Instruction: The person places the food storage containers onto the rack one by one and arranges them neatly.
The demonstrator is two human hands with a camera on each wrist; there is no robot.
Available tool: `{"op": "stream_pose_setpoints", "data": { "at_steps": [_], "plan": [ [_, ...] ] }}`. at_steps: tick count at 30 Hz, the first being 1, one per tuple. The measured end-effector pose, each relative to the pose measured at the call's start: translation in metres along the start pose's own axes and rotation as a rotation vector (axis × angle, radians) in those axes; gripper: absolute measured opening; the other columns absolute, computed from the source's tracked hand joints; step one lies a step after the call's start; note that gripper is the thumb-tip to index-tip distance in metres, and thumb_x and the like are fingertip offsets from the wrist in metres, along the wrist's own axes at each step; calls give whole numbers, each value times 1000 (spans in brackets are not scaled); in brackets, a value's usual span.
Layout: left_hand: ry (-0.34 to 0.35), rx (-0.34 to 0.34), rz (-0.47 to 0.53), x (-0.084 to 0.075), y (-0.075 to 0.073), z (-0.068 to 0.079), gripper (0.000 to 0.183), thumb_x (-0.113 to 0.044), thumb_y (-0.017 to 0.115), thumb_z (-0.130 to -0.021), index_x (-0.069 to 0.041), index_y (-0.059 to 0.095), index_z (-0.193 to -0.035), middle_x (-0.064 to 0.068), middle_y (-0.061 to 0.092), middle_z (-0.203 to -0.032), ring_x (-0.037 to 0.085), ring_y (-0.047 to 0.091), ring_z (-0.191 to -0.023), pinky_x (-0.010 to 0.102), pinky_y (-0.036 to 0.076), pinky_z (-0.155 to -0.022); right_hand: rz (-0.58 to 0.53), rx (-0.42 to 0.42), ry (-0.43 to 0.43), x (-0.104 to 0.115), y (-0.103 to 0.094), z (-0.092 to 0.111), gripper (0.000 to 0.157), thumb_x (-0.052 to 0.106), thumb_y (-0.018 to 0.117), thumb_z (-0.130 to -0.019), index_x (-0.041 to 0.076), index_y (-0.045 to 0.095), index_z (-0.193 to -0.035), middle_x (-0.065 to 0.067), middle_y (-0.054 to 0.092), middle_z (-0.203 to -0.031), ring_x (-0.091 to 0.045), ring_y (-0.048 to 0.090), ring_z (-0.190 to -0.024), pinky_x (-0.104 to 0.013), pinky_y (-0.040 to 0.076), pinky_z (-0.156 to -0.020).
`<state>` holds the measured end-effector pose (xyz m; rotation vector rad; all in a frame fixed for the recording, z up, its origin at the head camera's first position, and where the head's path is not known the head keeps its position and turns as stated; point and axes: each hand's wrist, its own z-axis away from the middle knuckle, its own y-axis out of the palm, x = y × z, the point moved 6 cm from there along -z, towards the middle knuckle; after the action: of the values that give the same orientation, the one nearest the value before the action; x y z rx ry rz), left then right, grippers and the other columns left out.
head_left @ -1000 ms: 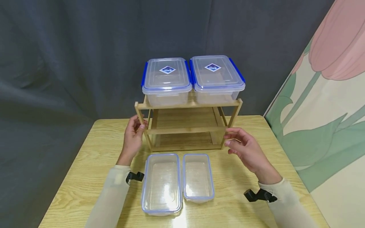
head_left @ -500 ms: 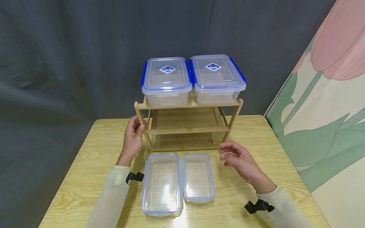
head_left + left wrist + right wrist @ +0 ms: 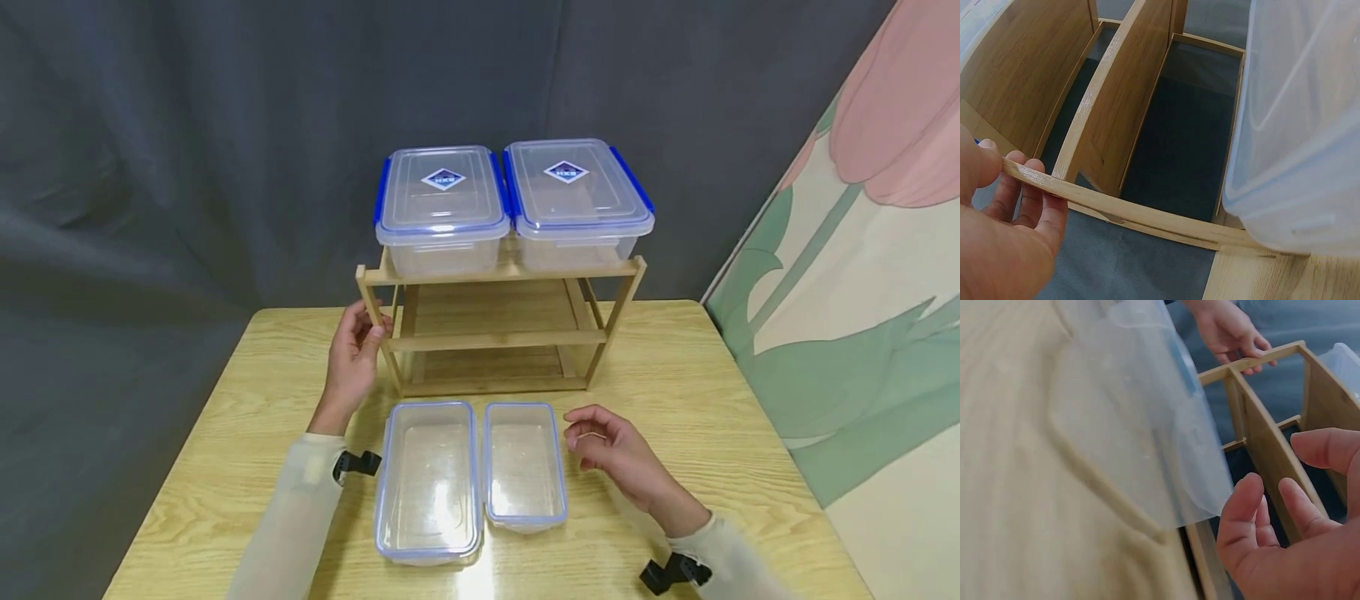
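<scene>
With thumb and fingers, my left hand (image 3: 351, 358) grips the left front post of a wooden shelf rack (image 3: 495, 341). The left wrist view shows the post (image 3: 1141, 215) pinched between the thumb and fingertips. My right hand (image 3: 618, 458) is over the table, just right of the smaller clear plastic food container (image 3: 525, 458), its fingers loosely bent and nothing between them. A larger clear food container (image 3: 429, 479) lies left of the smaller one. Both have pale blue edges and sit in front of the rack.
On the rack's top tier stand two lidded clear boxes (image 3: 442, 204) (image 3: 581, 200) with blue side clips. Lower down are two more tiers. Behind the wooden table (image 3: 225, 467) hangs a dark curtain (image 3: 187, 150); a flower-patterned panel (image 3: 862, 333) stands on the right.
My right hand has moved from the rack's right post down toward me, to beside the smaller container. The left hand keeps its grip on the rack post. The view shifts slightly.
</scene>
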<state>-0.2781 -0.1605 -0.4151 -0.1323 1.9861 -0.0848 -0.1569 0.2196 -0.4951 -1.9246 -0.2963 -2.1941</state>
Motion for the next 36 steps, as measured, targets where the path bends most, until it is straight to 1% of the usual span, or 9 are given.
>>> {"op": "stream_pose_setpoints", "data": {
  "at_steps": [3,5,9,11,13,19,24,28,36],
  "plan": [
    [5,11,-8,-1,2,0,36,-3,49,-110,-6,52,-145,31,62,-125,36,61,-113,25,52,-98,15,-12,23,-8,2,4,37,8,69,-100,-3,57,-134,-7,64,-112,-16,66,-90,-34,58,-75],
    [3,15,-11,0,3,0,36,-4,49,-110,-6,52,-146,30,63,-125,38,61,-114,29,52,-99,30,-22,38,-12,2,7,42,9,70,-99,-6,54,-135,-8,63,-113,-16,66,-90,-35,58,-75],
    [-6,11,-3,2,5,0,36,-4,50,-110,-7,52,-145,31,63,-125,40,61,-116,38,52,-102,45,-41,71,-20,4,12,47,10,72,-98,-6,52,-138,-9,60,-115,-16,65,-88,-36,59,-75],
    [-10,5,-8,3,5,0,36,-4,50,-110,-7,53,-146,30,63,-125,40,61,-116,40,52,-103,51,-32,81,-23,5,15,52,11,72,-98,-4,49,-142,-11,57,-117,-16,65,-88,-37,59,-75],
    [-12,-4,-11,2,5,1,36,-5,50,-110,-8,53,-146,29,63,-125,40,61,-116,39,53,-102,50,-18,92,-26,8,19,57,11,73,-98,0,45,-148,-13,55,-120,-16,66,-89,-38,60,-74],
    [-19,-31,-19,-1,1,4,37,-5,50,-110,-9,53,-146,27,63,-127,45,60,-118,28,52,-98,41,8,117,-31,16,28,74,12,75,-97,9,34,-159,-15,52,-123,-15,66,-87,-36,60,-70],
    [-29,-40,-39,-2,0,3,36,-7,51,-110,-10,53,-146,26,64,-127,37,63,-117,26,51,-97,46,22,101,-33,19,32,78,9,75,-96,8,32,-160,-17,52,-123,-12,64,-80,-34,60,-67],
    [-27,-45,-44,-2,-1,3,35,-7,52,-110,-10,53,-145,23,65,-125,33,63,-115,25,51,-95,45,17,90,-36,21,33,79,7,78,-93,9,35,-159,-16,53,-121,-9,64,-75,-31,60,-64],
    [-22,-43,-25,-2,0,3,36,-6,52,-109,-10,53,-145,25,65,-124,39,63,-115,25,52,-95,8,13,120,-44,26,34,81,7,81,-91,12,37,-159,-13,52,-118,-8,65,-71,-31,62,-64]
  ]
}}
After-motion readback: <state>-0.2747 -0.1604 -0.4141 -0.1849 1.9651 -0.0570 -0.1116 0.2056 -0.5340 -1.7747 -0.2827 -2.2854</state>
